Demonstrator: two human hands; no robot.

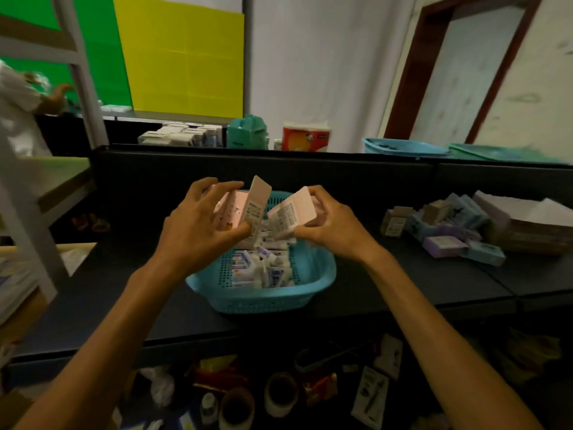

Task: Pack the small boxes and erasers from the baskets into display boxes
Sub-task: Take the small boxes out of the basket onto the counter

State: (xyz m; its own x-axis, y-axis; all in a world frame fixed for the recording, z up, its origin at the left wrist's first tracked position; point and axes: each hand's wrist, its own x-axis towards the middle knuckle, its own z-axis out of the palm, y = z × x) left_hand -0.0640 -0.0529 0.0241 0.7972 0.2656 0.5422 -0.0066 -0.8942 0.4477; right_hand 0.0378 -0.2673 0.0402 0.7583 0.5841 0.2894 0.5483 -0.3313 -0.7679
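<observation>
Left hand (pixel 198 225) and right hand (pixel 328 225) pinch pink cardboard display box (pixel 245 209) flaps, spreading them above turquoise perforated plastic basket (pixel 322 274) at 6 o'clock, likely for loading

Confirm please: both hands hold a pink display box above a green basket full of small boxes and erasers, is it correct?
Not quite: the basket is blue, not green. The head view shows it on the dark table, under the pink display box that the left hand and right hand hold above the small boxes and erasers.
</observation>
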